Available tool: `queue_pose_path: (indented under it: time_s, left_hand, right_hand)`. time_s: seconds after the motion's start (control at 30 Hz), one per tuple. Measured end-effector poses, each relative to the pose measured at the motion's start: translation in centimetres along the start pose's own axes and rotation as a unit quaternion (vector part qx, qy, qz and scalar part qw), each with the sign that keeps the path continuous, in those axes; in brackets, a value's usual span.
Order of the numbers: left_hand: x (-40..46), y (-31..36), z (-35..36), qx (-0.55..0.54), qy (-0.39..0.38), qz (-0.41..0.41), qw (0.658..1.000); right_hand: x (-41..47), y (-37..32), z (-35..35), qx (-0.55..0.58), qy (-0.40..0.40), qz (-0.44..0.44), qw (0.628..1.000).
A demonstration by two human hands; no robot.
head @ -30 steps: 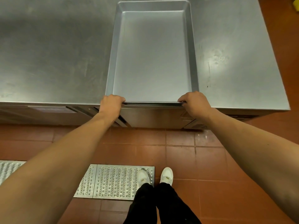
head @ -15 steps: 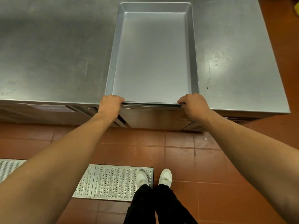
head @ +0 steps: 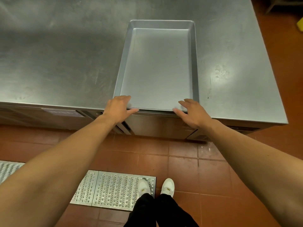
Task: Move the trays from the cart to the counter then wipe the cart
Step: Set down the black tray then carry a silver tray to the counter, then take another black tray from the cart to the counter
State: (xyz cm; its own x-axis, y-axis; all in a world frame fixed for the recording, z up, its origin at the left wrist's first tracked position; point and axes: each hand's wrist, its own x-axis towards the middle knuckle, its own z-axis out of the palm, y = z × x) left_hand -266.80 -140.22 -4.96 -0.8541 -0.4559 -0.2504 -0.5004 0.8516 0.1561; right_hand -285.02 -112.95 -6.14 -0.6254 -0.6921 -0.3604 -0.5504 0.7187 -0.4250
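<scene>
A deep rectangular metal tray (head: 157, 66) lies flat on the stainless steel counter (head: 65, 54), its near short edge level with the counter's front edge. A second rim shows under that near edge, so it seems to sit on another tray. My left hand (head: 118, 108) is at the tray's near left corner with fingers spread and straight, touching the rim. My right hand (head: 191, 112) is at the near right corner, fingers also spread, just off or lightly on the rim. The cart is out of view.
The counter's right end (head: 268, 89) drops off to red tiled floor (head: 188, 161). A metal drain grate (head: 113, 189) lies in the floor by my feet. Something yellow (head: 300, 24) sits at the far right edge of view.
Both hands gripped the tray's near edge with curled fingers before; now the fingers have opened and released it. The tray rests slightly farther in on the counter.
</scene>
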Motion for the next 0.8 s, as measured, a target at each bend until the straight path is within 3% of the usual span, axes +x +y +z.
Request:
queue_pose_path:
  time_s: [0.4,0.57,0.8]
  left_hand:
    - [-3.9,1.3,-4.2,-0.070,0.044,-0.040,0.996]
    - [-6.7,2.4,-6.0,-0.228,0.107,-0.003,0.968]
    - [-13.1,-0.7,-8.6,-0.273,0.164,-0.072,0.945]
  right_hand:
    - [-3.3,-3.1,-3.3,0.094,0.038,-0.042,0.994]
    - [-4.5,-5.7,-3.9,0.143,0.058,-0.080,0.985]
    - [-5.5,-13.4,-4.3,0.147,0.040,-0.174,0.973]
